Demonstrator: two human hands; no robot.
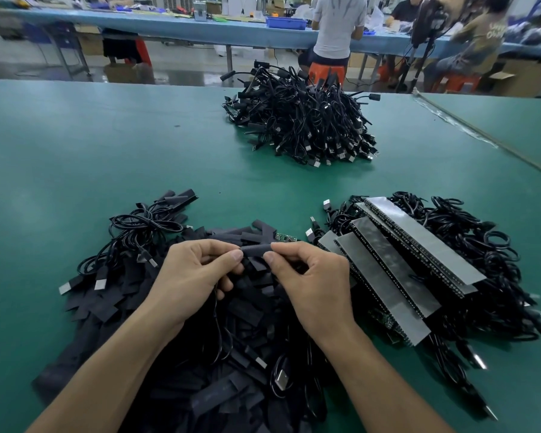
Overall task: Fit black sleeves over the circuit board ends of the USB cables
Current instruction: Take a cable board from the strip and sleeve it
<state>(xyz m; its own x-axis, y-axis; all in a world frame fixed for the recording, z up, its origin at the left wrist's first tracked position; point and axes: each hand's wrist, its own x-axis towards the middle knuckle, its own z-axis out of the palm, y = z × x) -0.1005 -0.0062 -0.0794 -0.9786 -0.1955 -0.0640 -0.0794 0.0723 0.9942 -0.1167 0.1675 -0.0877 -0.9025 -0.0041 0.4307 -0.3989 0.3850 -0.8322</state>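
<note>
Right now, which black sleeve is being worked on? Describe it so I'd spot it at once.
On the green table, find the near pile of loose black sleeves. Above it the left hand and right hand meet, and the sleeve is the short black tube between their fingertips. Unlike the flat ones below, it is lifted and pinched at both ends.

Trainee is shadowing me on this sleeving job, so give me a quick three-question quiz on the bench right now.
1. True or false: the left hand and right hand pinch one black sleeve between them.
2. The tall cable heap lies: A) at the far side of the table, B) under the hands, C) on the floor.
3. Fill in: the bare circuit board just beyond the hands is ____.
Key: 1 true; 2 A; 3 green.
</note>
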